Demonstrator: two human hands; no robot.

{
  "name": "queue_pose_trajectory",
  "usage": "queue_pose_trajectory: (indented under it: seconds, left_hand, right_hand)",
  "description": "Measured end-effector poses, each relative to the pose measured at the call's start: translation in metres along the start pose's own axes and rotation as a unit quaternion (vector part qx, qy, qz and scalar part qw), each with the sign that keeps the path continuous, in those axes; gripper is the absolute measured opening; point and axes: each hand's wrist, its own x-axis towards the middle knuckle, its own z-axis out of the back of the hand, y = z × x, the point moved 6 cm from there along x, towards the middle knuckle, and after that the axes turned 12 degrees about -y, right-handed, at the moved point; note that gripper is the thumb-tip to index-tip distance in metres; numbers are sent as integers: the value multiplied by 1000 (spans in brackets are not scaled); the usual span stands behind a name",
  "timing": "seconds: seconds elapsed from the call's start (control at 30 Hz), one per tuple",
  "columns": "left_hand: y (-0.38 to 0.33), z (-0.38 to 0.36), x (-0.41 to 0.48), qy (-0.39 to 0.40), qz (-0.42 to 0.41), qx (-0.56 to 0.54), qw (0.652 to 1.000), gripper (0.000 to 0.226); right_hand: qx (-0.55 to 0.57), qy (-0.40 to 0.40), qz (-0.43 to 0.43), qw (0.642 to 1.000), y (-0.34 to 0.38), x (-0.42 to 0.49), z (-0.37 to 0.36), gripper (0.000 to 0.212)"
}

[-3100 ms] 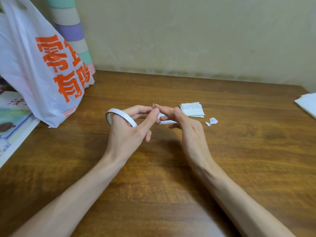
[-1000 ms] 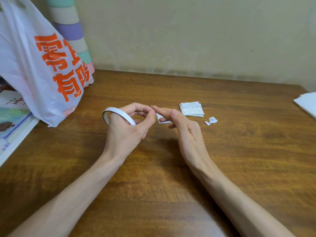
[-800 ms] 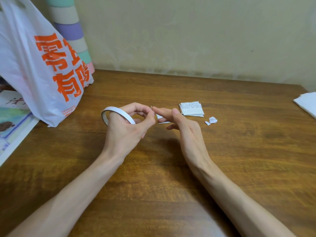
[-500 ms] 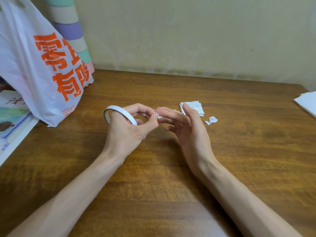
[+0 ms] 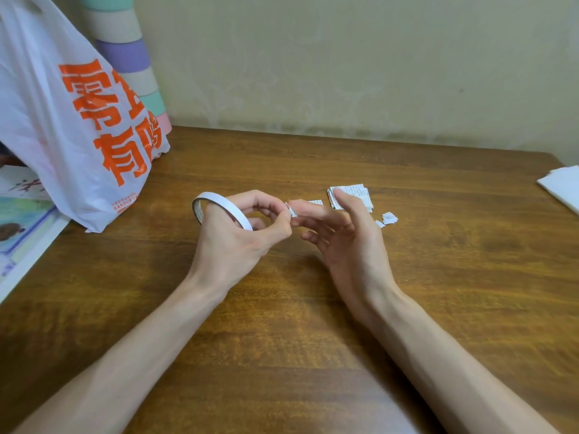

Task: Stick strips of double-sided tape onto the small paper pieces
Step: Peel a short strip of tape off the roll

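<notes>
Tape strip (image 5: 290, 211), a small white tab, is pinched between the thumb and forefinger of the left hand (image 5: 233, 245), whose other fingers pass through the tape roll (image 5: 230, 211). The right hand (image 5: 347, 242) is open, fingers straight, forefinger tip touching the tab. The paper pieces (image 5: 357, 192) lie stacked on the desk (image 5: 313, 324) just beyond the right hand, the nearer one.
</notes>
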Motion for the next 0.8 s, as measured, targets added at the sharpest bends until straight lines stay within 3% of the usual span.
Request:
queue_pose_trajectory:
  seconds: [0.13,0.37,0.8]
  left_hand:
    - [-5,0,-1,-1,-3,-37,999,5]
    - [-4,6,1,-38,-16,-32,999,10]
    - [-5,3,-1,-26,-32,-28,999,9]
  right_hand:
    - [-79,12,83,993,3,-2,1,18]
    - [-87,-40,114,989,5,0,9,17]
    - [-70,-34,99,992,3,1,6,24]
